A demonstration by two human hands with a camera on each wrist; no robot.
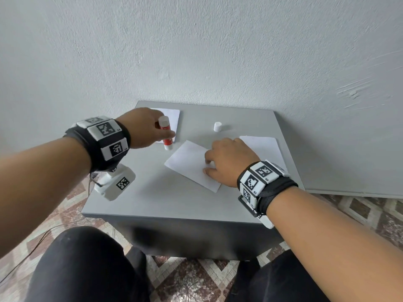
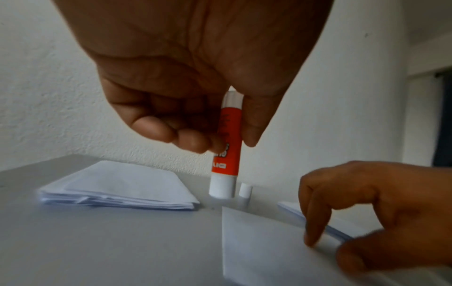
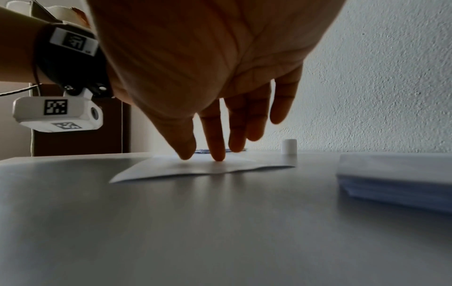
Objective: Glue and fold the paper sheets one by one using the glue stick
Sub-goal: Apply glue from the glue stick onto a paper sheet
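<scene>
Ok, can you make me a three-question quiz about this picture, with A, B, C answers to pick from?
1. Where is the white cap?
A. on the glue stick
B. standing alone on the table
C. in the right hand

2. What colour is the glue stick label?
A. blue
B. green
C. orange-red

3. What is the right hand doing?
A. pressing the single paper sheet with its fingers
B. holding the cap
C. hanging off the table

Answers:
1 B, the cap stands by itself near the wall.
2 C, the left hand grips an orange-red tube.
3 A, its fingertips rest on the sheet.
</scene>
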